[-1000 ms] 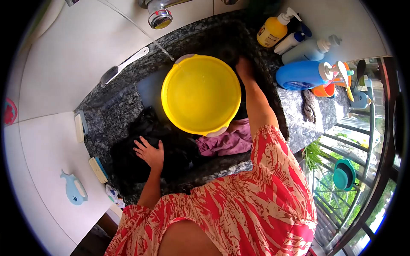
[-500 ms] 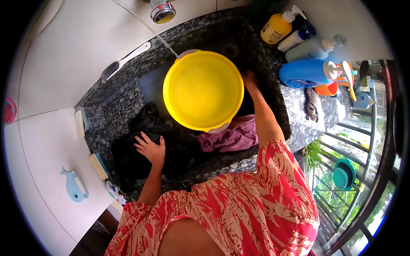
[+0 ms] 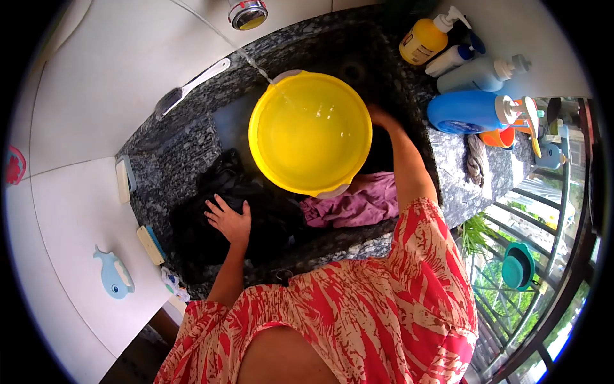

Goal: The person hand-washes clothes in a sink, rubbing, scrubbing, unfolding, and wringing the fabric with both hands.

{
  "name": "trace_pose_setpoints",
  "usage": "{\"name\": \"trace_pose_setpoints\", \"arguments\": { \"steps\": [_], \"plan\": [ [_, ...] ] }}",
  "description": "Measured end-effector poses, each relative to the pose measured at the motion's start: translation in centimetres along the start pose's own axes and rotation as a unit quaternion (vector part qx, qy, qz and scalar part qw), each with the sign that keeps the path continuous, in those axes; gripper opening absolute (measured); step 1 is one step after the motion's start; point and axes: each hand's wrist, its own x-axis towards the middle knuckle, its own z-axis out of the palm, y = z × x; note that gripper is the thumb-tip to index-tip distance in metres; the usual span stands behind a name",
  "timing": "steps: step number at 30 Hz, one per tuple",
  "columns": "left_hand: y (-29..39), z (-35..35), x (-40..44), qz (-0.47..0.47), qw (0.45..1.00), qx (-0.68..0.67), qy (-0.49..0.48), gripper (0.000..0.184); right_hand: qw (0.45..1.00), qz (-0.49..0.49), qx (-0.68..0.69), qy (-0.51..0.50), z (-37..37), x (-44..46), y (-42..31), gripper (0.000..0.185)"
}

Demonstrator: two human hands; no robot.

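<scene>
A yellow basin (image 3: 311, 176) with pale grips sits in the dark stone sink, holding clear water. A thin stream of water (image 3: 246, 57) runs into it at its upper left. My left hand (image 3: 229, 219) lies on a heap of wet black cloth (image 3: 198, 230), fingers spread. My right hand (image 3: 380, 116) is at the basin's right side; its fingers are hidden in shadow and behind the rim. A crumpled mauve cloth (image 3: 352, 201) lies below the basin, partly under its edge, close to my right forearm.
A metal tap (image 3: 248, 14) is above. A white-handled brush (image 3: 192, 86) rests on the back ledge. Scrub brushes (image 3: 150, 244) line the left edge. On the right counter stand a yellow pump bottle (image 3: 422, 41), a blue bottle (image 3: 464, 112) and a grey rag (image 3: 476, 160).
The view has shifted slightly. The water stream, earlier striking the basin's rim, now falls just inside it, and glints show on the water. Both hands stay in about the same places.
</scene>
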Motion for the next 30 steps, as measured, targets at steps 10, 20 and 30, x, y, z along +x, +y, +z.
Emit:
{"name": "trace_pose_setpoints", "arguments": {
  "steps": [10, 20, 30],
  "plan": [
    [-0.1, 0.1, 0.1, 0.004, 1.0, 0.009, 0.002, 0.088, 0.992, 0.029, -0.068, 0.104, 0.7, 2.7, 1.1, 0.024],
    [-0.1, 0.3, 0.1, 0.001, 1.0, 0.015, -0.002, 0.088, 0.997, 0.014, -0.003, 0.079, 2.1, 2.9, 1.0, 0.03],
    [0.2, 0.2, 0.1, 0.001, 1.0, 0.017, 0.003, 0.088, 0.968, -0.007, -0.12, 0.219, 0.2, -0.2, -0.8, 0.02]
  ]
}}
